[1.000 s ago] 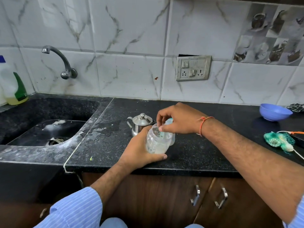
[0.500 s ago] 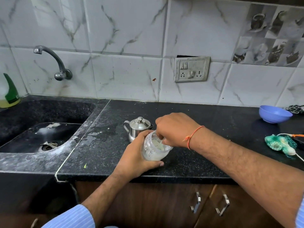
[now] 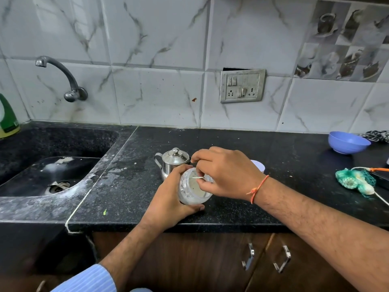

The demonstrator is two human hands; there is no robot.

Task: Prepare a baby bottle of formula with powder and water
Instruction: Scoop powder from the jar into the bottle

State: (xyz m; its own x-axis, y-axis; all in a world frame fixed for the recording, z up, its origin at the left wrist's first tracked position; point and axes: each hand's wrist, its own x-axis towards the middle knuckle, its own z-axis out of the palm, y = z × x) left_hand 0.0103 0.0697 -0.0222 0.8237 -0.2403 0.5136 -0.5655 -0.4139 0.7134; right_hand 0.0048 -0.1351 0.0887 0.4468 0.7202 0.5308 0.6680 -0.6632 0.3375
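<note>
My left hand [image 3: 168,199] grips a clear plastic jar [image 3: 190,192] of white powder and holds it tilted just above the black counter [image 3: 242,144] near its front edge. My right hand [image 3: 225,171] reaches over the jar's mouth, with thumb and fingers pinching the thin white handle of a scoop [image 3: 199,177] inside it. The scoop's bowl is hidden. A small steel kettle [image 3: 172,161] with a lid stands right behind the jar. A pale round object [image 3: 258,165] shows partly behind my right wrist; what it is cannot be told.
A black sink [image 3: 52,165] with a wall tap [image 3: 63,79] lies to the left, and a green bottle [image 3: 8,119] stands at its far corner. On the right are a blue bowl [image 3: 348,142] and a green mesh bundle [image 3: 355,181] with a cord. Cabinet handles [image 3: 282,259] sit below.
My right hand went from the top of the jar, where it held a pale piece, down into the jar's mouth and now pinches the scoop handle. The view shifted right.
</note>
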